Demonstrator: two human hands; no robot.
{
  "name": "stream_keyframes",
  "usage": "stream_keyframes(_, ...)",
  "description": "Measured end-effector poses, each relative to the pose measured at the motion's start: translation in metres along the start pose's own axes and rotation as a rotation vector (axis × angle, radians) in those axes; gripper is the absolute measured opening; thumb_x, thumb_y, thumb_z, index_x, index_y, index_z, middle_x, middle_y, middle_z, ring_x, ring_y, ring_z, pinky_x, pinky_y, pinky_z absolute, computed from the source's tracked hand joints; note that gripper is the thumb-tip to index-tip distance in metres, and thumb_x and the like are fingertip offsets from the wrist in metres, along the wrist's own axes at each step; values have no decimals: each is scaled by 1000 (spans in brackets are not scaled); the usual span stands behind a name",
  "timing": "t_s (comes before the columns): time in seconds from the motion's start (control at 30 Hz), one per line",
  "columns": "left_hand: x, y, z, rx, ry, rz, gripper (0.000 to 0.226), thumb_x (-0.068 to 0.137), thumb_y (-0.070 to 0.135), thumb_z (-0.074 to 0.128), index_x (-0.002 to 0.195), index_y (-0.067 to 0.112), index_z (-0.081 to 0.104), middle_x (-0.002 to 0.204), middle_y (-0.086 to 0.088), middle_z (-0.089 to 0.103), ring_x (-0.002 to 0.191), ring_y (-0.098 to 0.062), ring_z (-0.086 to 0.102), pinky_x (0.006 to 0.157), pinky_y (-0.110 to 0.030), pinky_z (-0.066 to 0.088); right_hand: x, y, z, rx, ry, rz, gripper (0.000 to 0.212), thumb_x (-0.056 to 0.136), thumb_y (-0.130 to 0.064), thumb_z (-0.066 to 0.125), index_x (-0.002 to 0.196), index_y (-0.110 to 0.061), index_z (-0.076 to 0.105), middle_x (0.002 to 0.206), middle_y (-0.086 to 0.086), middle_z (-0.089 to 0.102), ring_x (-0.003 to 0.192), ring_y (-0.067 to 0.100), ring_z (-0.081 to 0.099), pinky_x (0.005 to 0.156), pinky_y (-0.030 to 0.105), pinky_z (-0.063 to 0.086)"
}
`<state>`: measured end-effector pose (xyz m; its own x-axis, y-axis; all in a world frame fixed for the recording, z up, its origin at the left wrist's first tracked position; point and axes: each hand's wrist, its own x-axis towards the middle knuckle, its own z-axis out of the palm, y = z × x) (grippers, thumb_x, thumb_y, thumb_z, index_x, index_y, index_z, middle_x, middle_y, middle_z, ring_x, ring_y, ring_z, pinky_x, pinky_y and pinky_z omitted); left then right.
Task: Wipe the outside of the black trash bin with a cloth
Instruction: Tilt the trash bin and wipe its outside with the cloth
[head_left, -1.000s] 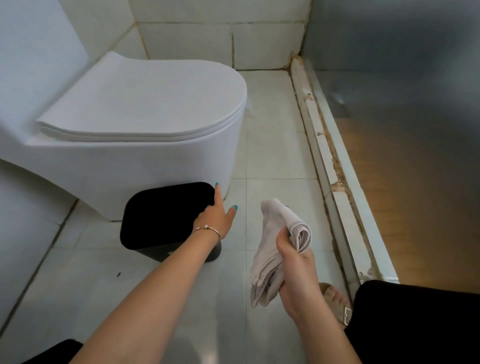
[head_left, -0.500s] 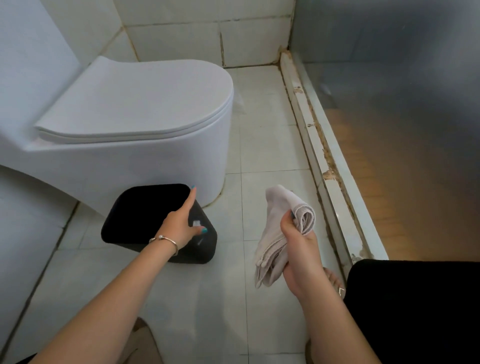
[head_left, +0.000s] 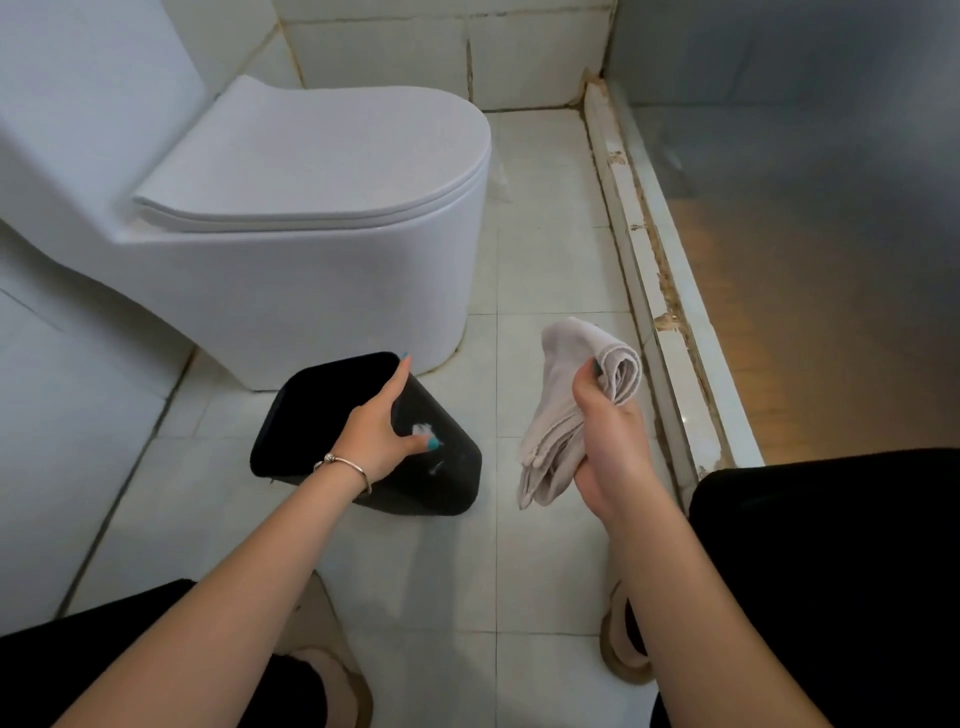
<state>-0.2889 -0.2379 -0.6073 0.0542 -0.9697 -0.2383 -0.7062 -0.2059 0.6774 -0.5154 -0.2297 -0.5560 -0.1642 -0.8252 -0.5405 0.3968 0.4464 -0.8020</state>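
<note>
A: Floor (head_left: 550, 270) is laid w/ pale square tiles, grout lines seen. White toilet (head_left: 311, 249) is set at left, lid shut.

B: Rear wall (head_left: 441, 52) is tiled too. Stained curb (head_left: 649, 260) is run along right, frosted glass panel (head_left: 805, 182) beyond, lit amber.

Soft even daylight (wide-angle bowing at edges), perhaps slightly blurred.

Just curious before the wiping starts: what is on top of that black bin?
On the black bin, only the left hand rests across its closed dark top, thumb down the side beside a white smudge. Whatever is inside stays hidden. The cloth is apart, in the right hand.
</note>
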Motion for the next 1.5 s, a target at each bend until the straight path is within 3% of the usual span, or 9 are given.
stream_keyframes(0.23, -18, 0, 5, -150, 80, -44, 101, 77, 15, 78, 152, 33, 13, 151, -2, 34, 139, -21, 32, 111, -33, 28, -5, 0, -7, -52, -34, -20, 18, 95, -38, 57, 111, -33, 54, 123, 4, 61, 116, 25, 58, 105, 49, 44)
stream_keyframes(0.33, -26, -8, 8, -252, 125, -109, 104, 75, 19, 80, 152, 32, 12, 153, 1, 31, 140, -20, 30, 112, -35, 29, -4, 6, -13, -86, -10, -7, 4, 95, -37, 57, 98, -36, 55, 113, 1, 63, 113, 24, 59, 104, 48, 45)
stream_keyframes(0.47, -39, -11, 14, -365, 155, -140, 108, 73, 20, 82, 152, 32, 9, 156, 3, 25, 143, -18, 23, 112, -34, 26, -1, 17, -19, -159, 30, 18, 15, 96, -36, 55, 109, -30, 50, 102, -2, 62, 103, 23, 60, 103, 47, 46)
stream_keyframes(0.63, -53, -7, 19, -306, 9, -84, 131, 66, 21, 87, 150, 37, -11, 157, 3, 18, 141, -16, 24, 106, -25, 27, 0, 26, -20, -169, 34, 46, 13, 96, -33, 55, 107, -27, 52, 104, 3, 63, 103, 25, 61, 101, 48, 47)
stream_keyframes(0.73, -59, -8, 22, -210, -80, -60, 135, 68, 20, 86, 144, 43, -24, 155, -2, 23, 126, -15, 44, 100, -26, 39, 1, 27, -22, -146, 38, 51, 5, 96, -31, 56, 99, -29, 53, 109, 5, 64, 104, 26, 62, 101, 47, 47)
stream_keyframes(0.83, -61, -8, 24, -154, -66, -41, 131, 73, 17, 82, 143, 43, -26, 147, -6, 37, 103, -12, 52, 89, -24, 44, 2, 28, -24, -137, 38, 43, 16, 96, -32, 56, 110, -25, 54, 109, 4, 65, 107, 25, 62, 102, 47, 47)
stream_keyframes(1.0, -58, -11, 24, -110, 49, -105, 123, 78, 18, 78, 145, 40, -23, 124, -7, 57, 91, -17, 59, 84, -29, 49, 5, 31, -28, -173, 38, 24, 27, 96, -35, 55, 120, -23, 52, 109, 4, 63, 103, 24, 61, 99, 44, 48)
stream_keyframes(1.27, -62, -12, 37, -217, 29, 14, 122, 73, 22, 82, 146, 47, -12, 139, 0, 46, 113, -13, 53, 95, -23, 43, 20, 55, -11, -323, 29, 71, 42, 95, -39, 56, 130, -17, 52, 118, 8, 62, 108, 24, 59, 98, 40, 46)
stream_keyframes(1.5, -55, -12, 43, -190, -36, 9, 130, 73, 20, 81, 131, 62, -28, 100, -9, 66, 76, -15, 66, 79, -34, 56, 28, 85, 15, -435, -86, 3, 48, 96, -36, 55, 141, -22, 46, 133, 0, 57, 118, 16, 52, 107, 33, 39)
